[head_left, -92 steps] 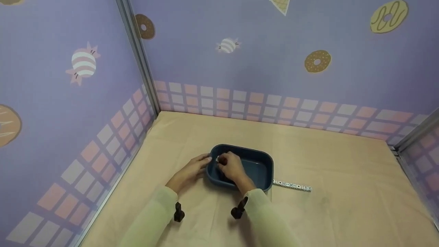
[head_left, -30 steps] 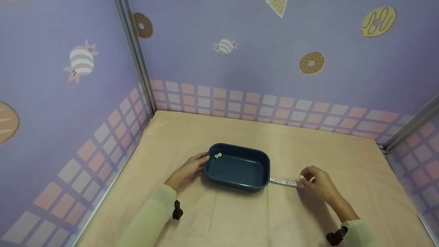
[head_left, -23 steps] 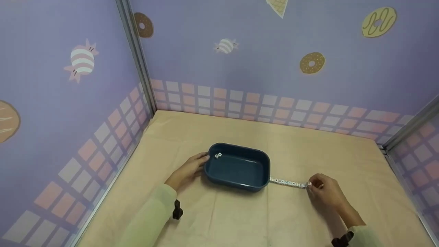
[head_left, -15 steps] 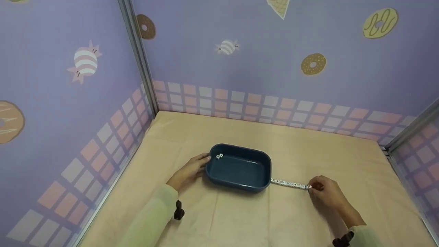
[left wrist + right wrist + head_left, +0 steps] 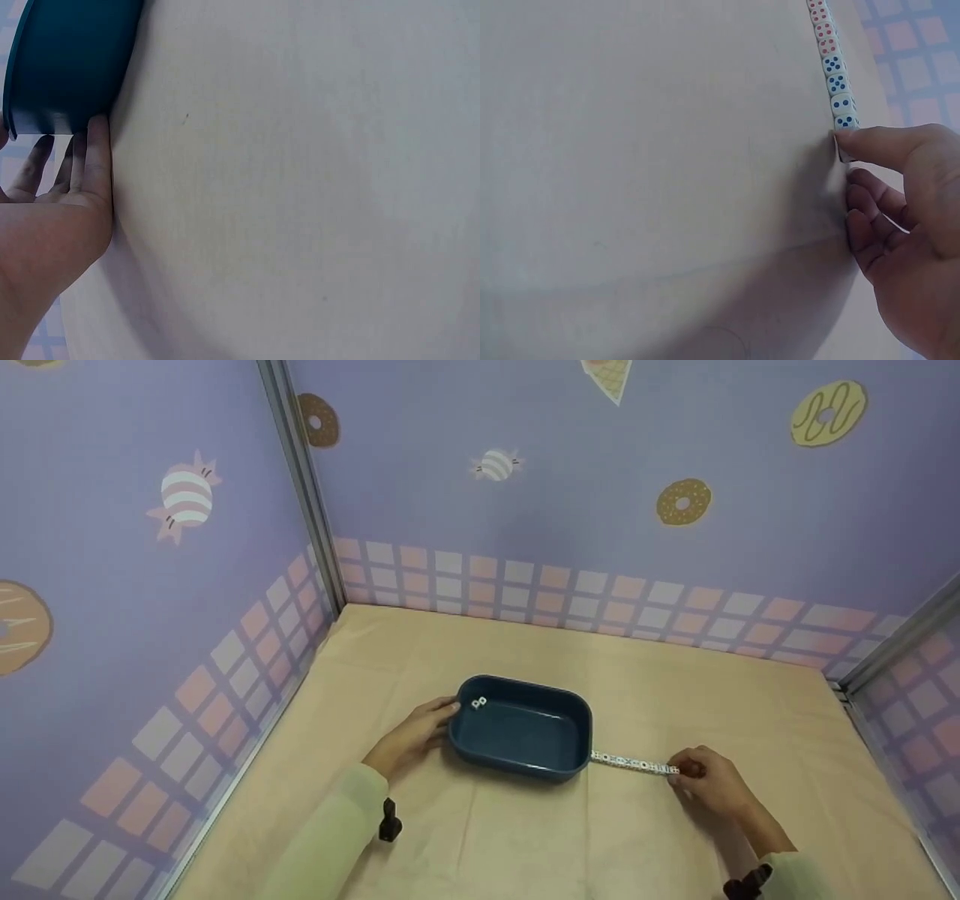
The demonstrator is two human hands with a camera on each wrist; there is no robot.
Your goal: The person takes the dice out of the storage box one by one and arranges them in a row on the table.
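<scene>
A dark blue rectangular box (image 5: 525, 769) with rounded corners stands on the cloth, with two white dice (image 5: 478, 703) at the left end inside it. My left hand (image 5: 414, 735) touches the box's left end with fairly straight fingers; the left wrist view shows the fingertips (image 5: 97, 127) at its outer wall. From the box's right side runs a row of white dice (image 5: 630, 763) laid end to end, red and blue pips showing in the right wrist view. My right hand (image 5: 712, 780) pinches the die at the row's right end, thumb (image 5: 877, 146) on it and partly hiding it.
A beige cloth (image 5: 420, 652) covers the table. Purple walls (image 5: 570, 495) with printed sweets and pink and white squares close it in at the back and both sides. A metal post (image 5: 300, 480) stands in the back left corner.
My right hand has left the box, carried a die to the row's right end and lowered it there, lengthening the row. My left hand has stayed at the box's left end.
</scene>
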